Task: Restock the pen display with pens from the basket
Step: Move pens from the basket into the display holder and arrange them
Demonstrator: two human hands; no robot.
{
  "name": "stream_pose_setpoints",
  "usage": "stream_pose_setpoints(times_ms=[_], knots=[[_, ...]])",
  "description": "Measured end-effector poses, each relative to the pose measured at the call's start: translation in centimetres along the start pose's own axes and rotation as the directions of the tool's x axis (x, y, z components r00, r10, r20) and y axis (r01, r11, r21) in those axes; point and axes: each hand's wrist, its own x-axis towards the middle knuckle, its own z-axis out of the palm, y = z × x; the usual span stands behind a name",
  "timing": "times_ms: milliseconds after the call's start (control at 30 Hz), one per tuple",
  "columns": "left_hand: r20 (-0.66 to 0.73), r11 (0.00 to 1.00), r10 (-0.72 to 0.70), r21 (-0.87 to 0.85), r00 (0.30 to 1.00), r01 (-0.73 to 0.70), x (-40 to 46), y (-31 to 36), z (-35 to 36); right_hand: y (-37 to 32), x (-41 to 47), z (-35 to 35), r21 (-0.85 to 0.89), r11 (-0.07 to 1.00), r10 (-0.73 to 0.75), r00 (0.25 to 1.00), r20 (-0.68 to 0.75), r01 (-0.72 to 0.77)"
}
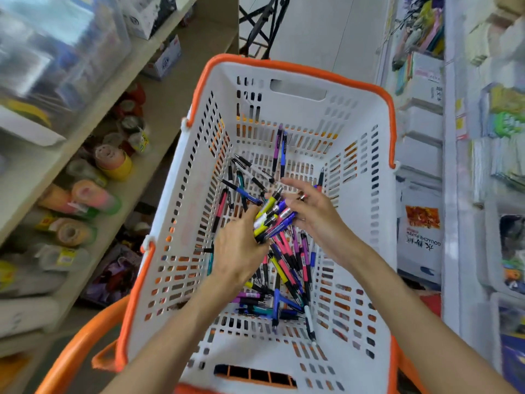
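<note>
Both hands gathering a bundle of pens inside the basket.

Left hand (238, 245) curls round a bunch of pens (272, 220), yellow and blue barrels; right hand (309, 214) cups the bunch's far side, fingers loosely bent against it. Forearms reach down and forward, wrists angled in toward each other. More loose pens (284, 277) lie just below and beyond the hands on the floor of the white basket (358, 200). Pens look light, stiff, smooth, likely to slide out; best gripped mid-barrel, bunched parallel. Pen display not in view.
</note>
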Motion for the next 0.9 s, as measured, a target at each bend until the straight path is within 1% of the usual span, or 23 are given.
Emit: stream_pose_setpoints(times_ms=[67, 133, 167, 233, 267, 300, 333, 367, 400, 433, 467, 500, 567, 600, 633, 667, 700, 767, 833, 900], knots=[[0.044, 0.999, -0.041, 0.008, 0.998, 0.04, -1.1, -0.1, -0.7, -0.3, -0.9, 0.3, 0.013, 0.999, 0.049, 0.995, 0.086, -0.05], [0.136, 0.991, -0.114, -0.048, 0.984, 0.122, -1.8, -0.2, -1.4, -0.4, -1.4, 0.7, 0.003, 0.994, 0.111, 0.986, 0.126, -0.112], [0.194, 0.981, -0.153, -0.087, 0.969, 0.173, -2.4, -0.2, -2.0, -0.5, -1.8, 1.1, -0.052, 0.992, 0.117, 0.985, 0.126, -0.111], [0.325, 0.945, -0.197, -0.187, 0.925, 0.267, -3.0, 0.4, -3.2, -0.7, -2.2, 2.0, -0.237, 0.969, 0.097, 0.99, 0.105, -0.069], [0.389, 0.906, -0.216, -0.262, 0.896, 0.332, -3.2, 0.6, -3.8, -1.2, -2.6, 2.6, -0.323, 0.945, 0.096, 0.99, 0.107, -0.056], [0.475, 0.843, -0.247, -0.325, 0.845, 0.429, -3.5, 0.9, -4.6, -1.8, -2.8, 3.1, -0.391, 0.919, 0.109, 0.987, 0.118, -0.054], [0.561, 0.764, -0.282, -0.36, 0.779, 0.536, -4.1, 1.1, -5.6, -2.5, -3.1, 3.8, -0.441, 0.896, 0.129, 0.982, 0.141, -0.055], [0.645, 0.695, -0.298, -0.359, 0.704, 0.623, -4.4, 1.3, -6.4, -3.0, -3.1, 4.0, -0.461, 0.884, 0.161, 0.974, 0.16, -0.07], [0.692, 0.645, -0.313, -0.348, 0.651, 0.68, -5.1, 1.1, -7.7, -3.8, -3.4, 4.7, -0.469, 0.879, 0.19, 0.964, 0.185, -0.084], [0.723, 0.603, -0.318, -0.345, 0.614, 0.719, -5.6, 0.9, -8.8, -4.6, -3.6, 5.3, -0.447, 0.889, 0.211, 0.956, 0.205, -0.1], [0.736, 0.554, -0.306, -0.378, 0.604, 0.742, -6.2, 0.8, -10.0, -5.2, -3.6, 5.8, -0.405, 0.907, 0.223, 0.95, 0.218, -0.12], [0.74, 0.495, -0.289, -0.428, 0.608, 0.756, -6.9, 0.6, -11.3, -5.8, -3.7, 6.5, -0.353, 0.927, 0.219, 0.949, 0.228, -0.129], [0.738, 0.353, -0.208, -0.555, 0.642, 0.753, -8.5, 0.4, -14.0, -7.3, -4.5, 8.5, -0.299, 0.949, 0.179, 0.954, 0.239, -0.103], [0.723, 0.277, -0.16, -0.621, 0.673, 0.733, -9.0, 0.2, -14.8, -8.0, -4.9, 9.3, -0.299, 0.95, 0.16, 0.959, 0.234, -0.085], [0.683, 0.198, -0.129, -0.693, 0.719, 0.693, -9.7, -0.2, -16.0, -8.7, -5.3, 10.7, -0.315, 0.947, 0.139, 0.96, 0.243, -0.057], [0.641, 0.131, -0.128, -0.745, 0.756, 0.654, -10.4, -0.7, -17.1, -9.4, -5.7, 11.9, -0.333, 0.942, 0.129, 0.96, 0.247, -0.041], [0.616, 0.083, -0.138, -0.773, 0.776, 0.629, -10.7, -0.9, -17.8, -9.7, -6.0, 12.5, -0.343, 0.938, 0.139, 0.96, 0.245, -0.048], [0.532, 0.025, -0.181, -0.839, 0.828, 0.544, -12.9, -1.7, -20.5, -11.1, -7.2, 15.6, -0.397, 0.917, 0.148, 0.947, 0.287, -0.023], [0.433, -0.042, -0.246, -0.899, 0.867, 0.437, -15.0, -2.2, -23.0, -11.9, -8.4, 18.4, -0.459, 0.887, 0.134, 0.928, 0.348, 0.044], [0.33, -0.097, -0.347, -0.944, 0.878, 0.316, -17.3, -3.3, -25.4, -12.7, -9.9, 21.9, -0.493, 0.86, 0.103, 0.901, 0.422, 0.132]])
